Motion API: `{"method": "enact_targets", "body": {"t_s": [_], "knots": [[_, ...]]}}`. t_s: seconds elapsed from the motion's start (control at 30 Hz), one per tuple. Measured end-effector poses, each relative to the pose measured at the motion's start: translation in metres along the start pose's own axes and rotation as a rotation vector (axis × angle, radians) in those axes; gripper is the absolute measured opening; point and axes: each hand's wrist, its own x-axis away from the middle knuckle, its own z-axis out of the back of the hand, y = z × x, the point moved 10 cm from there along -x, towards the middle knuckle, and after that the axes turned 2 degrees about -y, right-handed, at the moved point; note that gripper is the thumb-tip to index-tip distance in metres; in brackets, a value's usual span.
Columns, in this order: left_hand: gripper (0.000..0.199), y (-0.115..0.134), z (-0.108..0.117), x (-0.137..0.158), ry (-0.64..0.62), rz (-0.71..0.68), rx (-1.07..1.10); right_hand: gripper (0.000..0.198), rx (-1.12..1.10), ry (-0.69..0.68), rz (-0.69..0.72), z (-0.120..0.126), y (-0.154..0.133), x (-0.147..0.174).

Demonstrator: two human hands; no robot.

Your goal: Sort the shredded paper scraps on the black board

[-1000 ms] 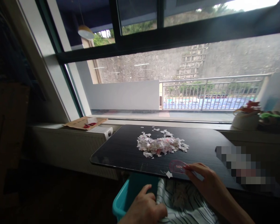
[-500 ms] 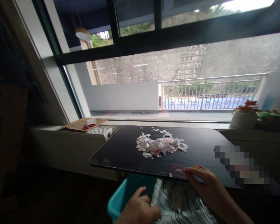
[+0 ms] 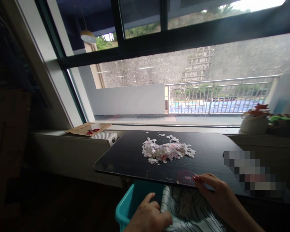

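Observation:
My right hand (image 3: pixel 212 187) pinches the edge of a clear round plastic disc (image 3: pixel 185 177) with a pink pattern, just over the near edge of the black table. Below the table edge, my left hand (image 3: pixel 151 214) is beside a teal bin (image 3: pixel 122 209). Its index finger points forward, while the other fingers and thumb close on the edge of a white cloth with dark stripes (image 3: pixel 166 196). Paper bits (image 3: pixel 187 204) appear to lie in a fold of this cloth. On the table, a heap of torn white and pinkish paper scraps (image 3: pixel 164 151) lies beyond my hands.
The black table (image 3: pixel 120 154) stands against a window sill. A pixelated object (image 3: pixel 251 174) lies at its right side. To the left are a radiator (image 3: pixel 103 136) and red-handled scissors (image 3: pixel 93 131) on brown paper (image 3: pixel 76 130). A white pot (image 3: pixel 253 122) stands on the sill.
The view has shifted slightly, so both hands and the disc appear a little farther right. Their holds look the same, and the paper heap is unchanged.

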Motion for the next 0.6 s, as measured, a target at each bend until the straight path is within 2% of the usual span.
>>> {"method": "enact_targets", "body": {"t_s": [0.13, 0.23, 0.4, 0.6], "knots": [[0.007, 0.004, -0.001, -0.003, -0.017, -0.012, -0.044, 0.029, -0.088, 0.044, -0.075, 0.002, 0.011, 0.003], [0.010, 0.004, -0.004, -0.004, 0.005, -0.016, -0.062, 0.026, -0.160, 0.026, -0.127, -0.005, 0.017, 0.002], [0.010, -0.002, -0.008, -0.002, 0.036, -0.013, -0.077, 0.029, -0.289, 0.086, -0.188, -0.005, 0.016, 0.004], [0.009, -0.001, -0.004, -0.001, 0.031, -0.020, -0.052, 0.025, -0.266, -0.005, -0.191, -0.009, 0.013, 0.010]]}}
